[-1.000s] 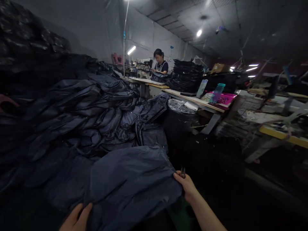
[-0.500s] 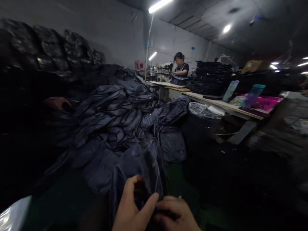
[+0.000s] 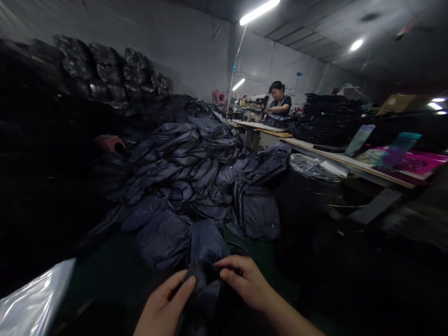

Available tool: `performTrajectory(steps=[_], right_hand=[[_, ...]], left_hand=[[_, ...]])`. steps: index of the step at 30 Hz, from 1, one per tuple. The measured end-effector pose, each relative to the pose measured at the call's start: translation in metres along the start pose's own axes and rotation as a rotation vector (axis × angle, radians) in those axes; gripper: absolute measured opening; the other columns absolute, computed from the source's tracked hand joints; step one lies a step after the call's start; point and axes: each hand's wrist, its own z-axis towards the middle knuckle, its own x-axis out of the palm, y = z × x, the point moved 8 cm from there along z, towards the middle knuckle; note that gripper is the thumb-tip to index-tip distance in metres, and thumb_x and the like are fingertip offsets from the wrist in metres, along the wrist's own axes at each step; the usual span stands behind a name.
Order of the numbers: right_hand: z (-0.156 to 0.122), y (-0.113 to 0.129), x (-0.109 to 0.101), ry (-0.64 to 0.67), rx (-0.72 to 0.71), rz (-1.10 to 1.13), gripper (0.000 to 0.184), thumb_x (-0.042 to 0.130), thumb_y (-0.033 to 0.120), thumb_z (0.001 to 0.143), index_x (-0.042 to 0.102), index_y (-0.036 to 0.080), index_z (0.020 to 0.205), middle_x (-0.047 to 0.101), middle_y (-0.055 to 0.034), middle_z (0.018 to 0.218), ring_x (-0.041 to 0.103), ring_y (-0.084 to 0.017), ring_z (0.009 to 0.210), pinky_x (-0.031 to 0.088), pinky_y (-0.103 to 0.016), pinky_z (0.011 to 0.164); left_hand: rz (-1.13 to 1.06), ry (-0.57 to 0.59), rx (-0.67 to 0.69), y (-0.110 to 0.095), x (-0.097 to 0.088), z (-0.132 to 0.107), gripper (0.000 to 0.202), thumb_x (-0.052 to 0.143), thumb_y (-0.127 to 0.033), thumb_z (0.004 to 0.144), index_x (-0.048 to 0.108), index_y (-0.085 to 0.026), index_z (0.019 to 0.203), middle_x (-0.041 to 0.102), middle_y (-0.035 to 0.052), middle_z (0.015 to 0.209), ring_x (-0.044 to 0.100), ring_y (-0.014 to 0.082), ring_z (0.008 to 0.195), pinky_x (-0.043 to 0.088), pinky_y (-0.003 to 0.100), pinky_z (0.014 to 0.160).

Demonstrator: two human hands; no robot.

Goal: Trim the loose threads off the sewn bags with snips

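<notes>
A navy nylon garment (image 3: 205, 247) hangs gathered between the two hands, at six o'clock in the view, its upper fold rising just above the fingers and the rest dropping below them into shadow. There is one garment in the hands, and there are two hands. The left hand (image 3: 164, 303) is at seven o'clock, with its fingers (image 3: 180, 291) straight and fairly close together, their tips touching the cloth; any grip from its thumb is hidden. The right hand (image 3: 245, 280) is just beside it, at five o'clock, its fingers (image 3: 233, 267) curled over the fold and pinching the nylon closed.

Behind the garment, a single heap of many similar navy garments (image 3: 182, 163) spreads across the floor from the centre, too many to count. At eight o'clock lies one sheet of clear plastic (image 3: 35, 298). At ten o'clock, dark bagged bundles (image 3: 108, 65) are stacked against the wall. Toward one o'clock, one co-worker (image 3: 278, 100) sits at a long workbench (image 3: 350, 158), both hands on dark cloth, beside one tall stack of black garments (image 3: 327, 119). A bin lined with clear plastic (image 3: 310, 167) stands below the bench.
</notes>
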Motion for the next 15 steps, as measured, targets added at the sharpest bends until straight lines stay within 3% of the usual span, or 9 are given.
performTrajectory(steps=[3, 6, 9, 12, 15], right_hand=[[-0.006, -0.017, 0.006, -0.037, 0.035, 0.022, 0.021, 0.07, 0.035, 0.074, 0.07, 0.017, 0.085, 0.066, -0.0029, 0.084, 0.06, -0.017, 0.081, 0.044, -0.026, 0.074], [-0.005, -0.03, -0.014, -0.181, 0.175, 0.169, 0.023, 0.064, 0.038, 0.078, 0.062, 0.016, 0.071, 0.057, 0.0016, 0.064, 0.053, -0.012, 0.063, 0.041, -0.024, 0.062], [-0.005, -0.036, -0.03, -0.268, 0.287, 0.232, 0.028, 0.062, 0.042, 0.079, 0.058, 0.016, 0.072, 0.051, 0.0028, 0.06, 0.048, -0.011, 0.056, 0.038, -0.023, 0.055], [-0.014, -0.015, -0.044, -0.404, 0.194, -0.04, 0.022, 0.063, 0.038, 0.078, 0.06, 0.017, 0.086, 0.059, -0.0025, 0.08, 0.054, -0.016, 0.073, 0.043, -0.027, 0.067], [-0.028, 0.019, -0.044, -0.489, 0.063, -0.242, 0.03, 0.062, 0.031, 0.079, 0.053, 0.021, 0.105, 0.056, -0.0047, 0.1, 0.054, -0.016, 0.082, 0.044, -0.028, 0.071]], left_hand=[[-0.15, 0.052, -0.092, 0.01, -0.002, 0.005, 0.043, 0.065, -0.047, 0.071, 0.067, -0.019, 0.103, 0.072, 0.0047, 0.088, 0.065, 0.0234, 0.087, 0.052, 0.027, 0.073], [-0.256, 0.138, -0.123, 0.011, 0.008, 0.006, 0.044, 0.067, -0.046, 0.071, 0.066, -0.02, 0.106, 0.071, 0.0044, 0.09, 0.066, 0.0215, 0.083, 0.052, 0.027, 0.071], [-0.291, 0.146, -0.182, 0.013, 0.015, 0.006, 0.047, 0.067, -0.046, 0.071, 0.062, -0.023, 0.111, 0.07, 0.0049, 0.101, 0.064, 0.0223, 0.093, 0.052, 0.027, 0.074], [-0.272, 0.077, -0.219, 0.018, 0.014, 0.007, 0.048, 0.07, -0.046, 0.068, 0.063, -0.023, 0.11, 0.068, 0.005, 0.107, 0.061, 0.0239, 0.102, 0.051, 0.026, 0.077], [-0.292, 0.079, -0.22, 0.019, 0.019, 0.009, 0.05, 0.071, -0.047, 0.066, 0.064, -0.022, 0.109, 0.07, 0.0054, 0.102, 0.064, 0.0243, 0.096, 0.051, 0.028, 0.078]])
